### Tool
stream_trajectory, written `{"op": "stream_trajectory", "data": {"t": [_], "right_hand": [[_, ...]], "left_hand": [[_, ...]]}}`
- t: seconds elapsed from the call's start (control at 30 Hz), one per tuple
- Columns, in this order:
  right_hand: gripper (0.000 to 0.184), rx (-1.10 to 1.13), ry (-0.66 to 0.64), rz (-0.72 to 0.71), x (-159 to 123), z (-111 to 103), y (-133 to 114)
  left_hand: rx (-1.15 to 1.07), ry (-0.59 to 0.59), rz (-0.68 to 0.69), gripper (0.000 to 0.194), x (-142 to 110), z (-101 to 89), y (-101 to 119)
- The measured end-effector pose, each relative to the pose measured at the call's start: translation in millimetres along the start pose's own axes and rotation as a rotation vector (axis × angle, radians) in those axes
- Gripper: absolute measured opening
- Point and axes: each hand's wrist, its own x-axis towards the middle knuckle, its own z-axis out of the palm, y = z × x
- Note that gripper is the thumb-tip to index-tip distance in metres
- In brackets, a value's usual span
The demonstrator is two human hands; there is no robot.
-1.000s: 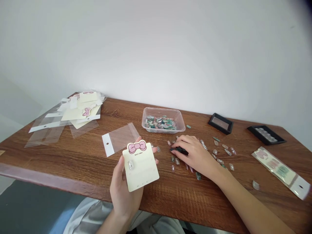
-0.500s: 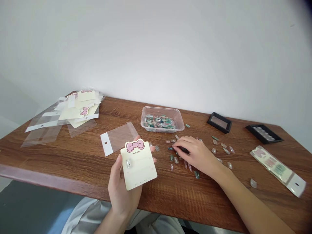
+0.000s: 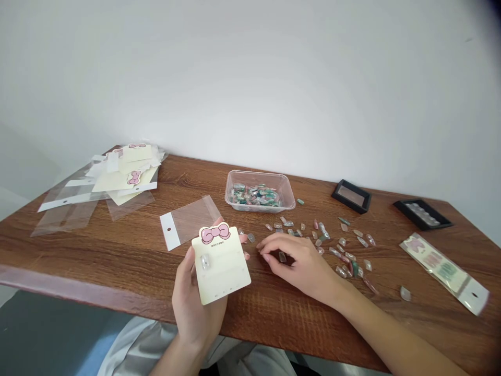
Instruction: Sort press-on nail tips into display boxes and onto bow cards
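In my left hand [image 3: 197,308] is a cream backing card [image 3: 225,271] with a pink bow at its top; my thumb is on its left edge and fingers show behind it. A single shiny clear press-on nail [image 3: 205,261] sits on the card's upper left. Low over the table, my right hand [image 3: 299,261] has its thumb and index fingertips close together. What they pinch, if anything, is too small to make out. A dark press-on nail [image 3: 282,256] lies under its curved fingers. Several pink, green and clear press-on nails [image 3: 341,271] are scattered to its right.
A clear plastic tub [image 3: 260,208] of loose nails stands behind my hands. A transparent bag [image 3: 193,222] lies left of it, and cards and bags [image 3: 117,180] are piled farther left. Two black frames [image 3: 351,196] and a packaged card [image 3: 444,271] are on the right.
My right hand has moved left and toward me, and its fingertips have left the dark nail they were touching. More scattered nails now show behind it. The card stays nearly in place.
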Motion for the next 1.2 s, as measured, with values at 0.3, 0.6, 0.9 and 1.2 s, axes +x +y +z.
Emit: {"op": "stream_trajectory", "data": {"t": [0.3,0.6,0.9,1.2], "right_hand": [[0.015,-0.204,-0.063,-0.014,1.0,3.5,1.7],[0.015,-0.287,-0.177,-0.004,0.1,-11.1,-0.1],[0.004,-0.303,-0.172,-0.049,-0.6,-7.6,6.3],[0.016,-0.300,-0.186,-0.042,0.3,-14.2,5.1]], "left_hand": [[-0.001,-0.016,0.030,0.054,2.8,-0.6,-1.4],[-0.030,-0.035,0.008,0.053,-0.2,-1.7,0.0],[-0.027,-0.029,0.009,0.054,2.0,1.1,0.1],[-0.034,-0.034,-0.012,0.055,0.9,-2.2,0.7]]}}
